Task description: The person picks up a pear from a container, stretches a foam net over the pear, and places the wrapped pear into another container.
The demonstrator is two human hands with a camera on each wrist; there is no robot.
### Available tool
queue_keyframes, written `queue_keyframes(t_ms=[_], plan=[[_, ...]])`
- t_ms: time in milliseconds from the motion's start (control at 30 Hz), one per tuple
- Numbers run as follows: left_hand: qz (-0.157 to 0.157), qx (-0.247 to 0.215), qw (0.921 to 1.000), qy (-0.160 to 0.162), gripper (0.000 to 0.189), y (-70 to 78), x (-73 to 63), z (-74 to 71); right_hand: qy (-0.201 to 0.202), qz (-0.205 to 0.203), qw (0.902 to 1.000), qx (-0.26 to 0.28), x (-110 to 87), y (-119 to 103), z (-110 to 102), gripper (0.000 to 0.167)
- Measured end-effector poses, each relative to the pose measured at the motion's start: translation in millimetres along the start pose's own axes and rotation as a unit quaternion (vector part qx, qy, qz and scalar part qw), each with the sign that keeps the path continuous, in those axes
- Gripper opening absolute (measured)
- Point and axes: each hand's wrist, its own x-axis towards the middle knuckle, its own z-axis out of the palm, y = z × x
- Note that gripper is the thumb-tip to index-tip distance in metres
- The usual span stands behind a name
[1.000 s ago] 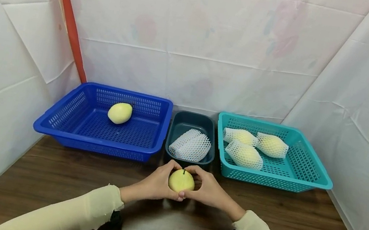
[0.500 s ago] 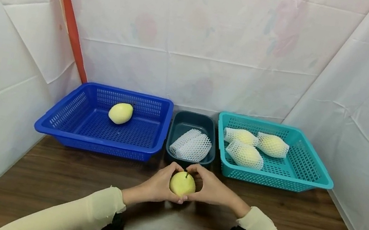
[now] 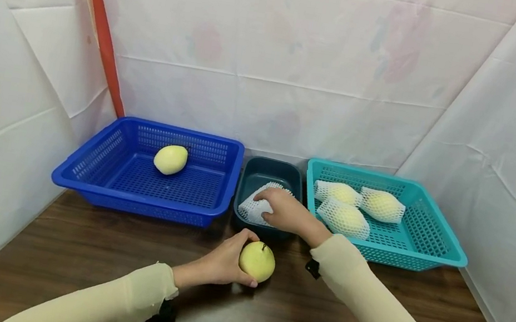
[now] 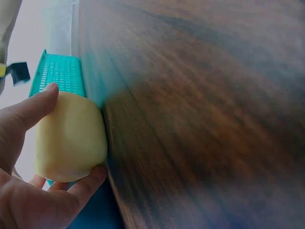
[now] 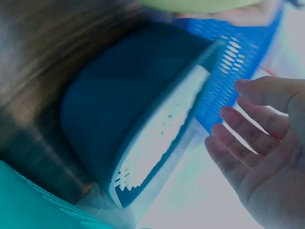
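Observation:
On the wooden table my left hand (image 3: 221, 261) grips a yellow pear (image 3: 258, 262), its stem pointing up. The left wrist view shows the thumb and fingers curved around the sides of that pear (image 4: 71, 138). My right hand (image 3: 284, 211) reaches over a small dark teal container (image 3: 264, 169) holding white foam net sleeves (image 3: 252, 210). Seen from the right wrist, this hand (image 5: 267, 138) has its fingers apart with nothing between them, just outside the container's rim. Part of the sleeves is hidden behind the right hand in the head view.
A blue basket (image 3: 101, 193) at the left holds one bare pear (image 3: 170, 159). To the right, a turquoise basket (image 3: 405, 257) contains several pears in foam nets (image 3: 344, 218). White patterned sheets (image 3: 276, 45) enclose the table (image 3: 368, 297) at the back and sides.
My right hand has left the pear and moved up and forward to the small container. The left hand keeps the pear at nearly the same place.

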Motion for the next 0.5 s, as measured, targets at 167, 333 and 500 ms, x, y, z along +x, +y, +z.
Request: queue_keyframes(t_ms=[167,333,500], plan=[[0.000,-0.006,1.0000,-0.007,0.075,1.0,-0.7,1.0,-0.062,0.032,0.9929,-0.096,18.8,0,18,0.041],[0.002,-0.008,0.9999,-0.007,0.075,1.1,-1.5,1.4,-0.061,0.043,0.9876,-0.138,24.4,2,28,0.032],[0.006,-0.010,0.9999,0.000,0.075,1.3,-1.6,-0.7,-0.034,0.025,0.9886,-0.144,24.9,8,26,0.019]])
